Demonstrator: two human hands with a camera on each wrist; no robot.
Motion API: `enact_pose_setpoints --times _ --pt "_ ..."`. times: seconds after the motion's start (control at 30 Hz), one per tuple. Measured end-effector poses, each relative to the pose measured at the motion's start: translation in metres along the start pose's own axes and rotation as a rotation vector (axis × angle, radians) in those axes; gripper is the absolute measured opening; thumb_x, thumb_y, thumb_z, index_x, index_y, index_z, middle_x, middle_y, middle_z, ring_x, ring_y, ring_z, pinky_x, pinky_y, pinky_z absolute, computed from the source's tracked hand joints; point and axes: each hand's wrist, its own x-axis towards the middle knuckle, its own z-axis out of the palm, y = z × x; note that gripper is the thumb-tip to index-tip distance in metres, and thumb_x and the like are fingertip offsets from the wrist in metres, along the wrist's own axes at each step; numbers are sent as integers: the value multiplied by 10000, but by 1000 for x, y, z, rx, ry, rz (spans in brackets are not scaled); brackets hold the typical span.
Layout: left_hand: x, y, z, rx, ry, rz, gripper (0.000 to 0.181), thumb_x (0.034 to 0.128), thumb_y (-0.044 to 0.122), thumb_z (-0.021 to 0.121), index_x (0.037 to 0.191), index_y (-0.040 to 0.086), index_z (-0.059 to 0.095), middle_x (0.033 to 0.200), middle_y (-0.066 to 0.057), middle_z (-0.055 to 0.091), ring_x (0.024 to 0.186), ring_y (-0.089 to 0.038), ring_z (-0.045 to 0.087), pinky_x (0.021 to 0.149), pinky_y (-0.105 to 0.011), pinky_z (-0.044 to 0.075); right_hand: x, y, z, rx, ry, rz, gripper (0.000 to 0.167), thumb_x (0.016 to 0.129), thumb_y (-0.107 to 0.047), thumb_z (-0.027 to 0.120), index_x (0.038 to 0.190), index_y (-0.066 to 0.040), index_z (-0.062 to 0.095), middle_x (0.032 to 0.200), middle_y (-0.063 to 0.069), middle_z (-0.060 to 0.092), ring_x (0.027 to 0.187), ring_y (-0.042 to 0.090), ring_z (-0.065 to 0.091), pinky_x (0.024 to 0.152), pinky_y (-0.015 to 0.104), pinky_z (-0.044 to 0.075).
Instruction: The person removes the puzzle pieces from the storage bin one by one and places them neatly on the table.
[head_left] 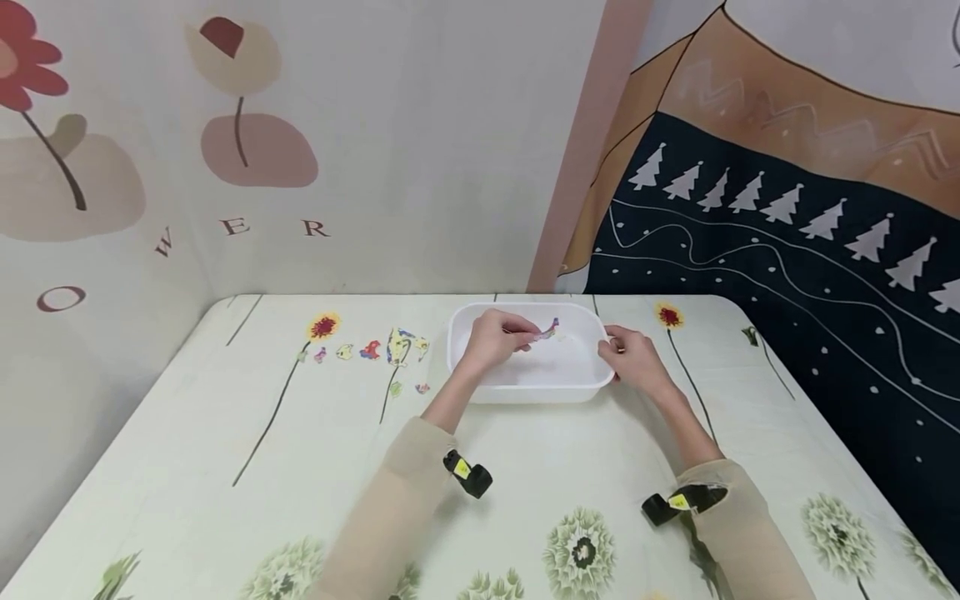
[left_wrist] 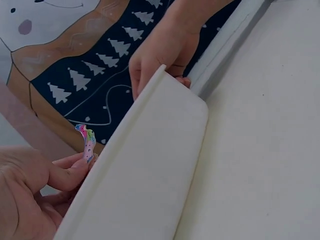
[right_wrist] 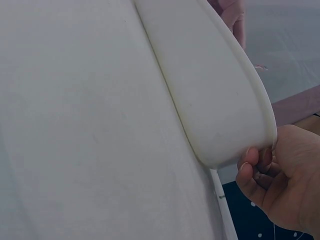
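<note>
My left hand (head_left: pixel 497 340) is over the white plastic basin (head_left: pixel 536 395) and pinches a small, curved, multicoloured cutout (left_wrist: pixel 89 142) between thumb and fingers. It looks flat and thin, like a sticker; its exact kind cannot be told. At the basin's right end, my right hand (head_left: pixel 636 358) grips the rim, with fingers curled at the outer wall, as the right wrist view shows. Several small colourful cutouts lie on the table left of the basin, among them a red and blue one (head_left: pixel 371 349), a larger yellowish one (head_left: pixel 397 347) and a green one (head_left: pixel 395 389).
A pale cloth printed with flowers covers the table (head_left: pixel 300 517). The basin stands near its far edge, before a light wall hanging (head_left: pixel 420 167). A dark fabric with white trees (head_left: pixel 757 225) hangs at the right. Each sleeve carries a black wrist camera (head_left: pixel 468 475).
</note>
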Motion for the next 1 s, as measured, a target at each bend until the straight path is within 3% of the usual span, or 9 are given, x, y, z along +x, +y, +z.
enact_pose_setpoints --times 0.3,0.5,0.63,0.83,1.0 --pt "-13 -2 -26 -26 25 33 88 947 58 702 979 -11 745 936 -197 720 840 -325 700 763 -354 561 0 2 1 -7 6 0 476 987 -106 520 1406 117 484 755 93 571 533 161 569 482 241 456" --pt "-22 -6 -46 -7 59 41 87 954 78 698 978 8 743 917 -172 715 876 -361 677 731 -297 495 0 1 0 -8 1 4 483 992 -110 522 1415 118 473 780 132 588 537 166 568 486 239 457" --pt "-29 -9 -58 -7 82 17 98 958 95 698 994 10 732 896 -123 702 891 -356 665 717 -272 463 0 2 0 -10 3 2 477 992 -108 525 1412 114 478 783 135 597 535 171 571 487 237 457" --pt "-39 -13 -70 -1 93 -5 115 969 95 684 1020 -5 710 998 -224 690 919 -370 675 749 -296 497 0 3 0 -4 5 -8 465 991 -104 524 1403 111 490 793 127 613 536 168 577 486 239 464" --pt "-48 -18 -83 31 103 -24 112 975 61 662 1043 -14 710 996 -177 702 892 -308 683 843 -423 555 1 3 2 5 9 -1 460 989 -110 524 1396 104 502 759 110 586 526 162 570 484 237 460"
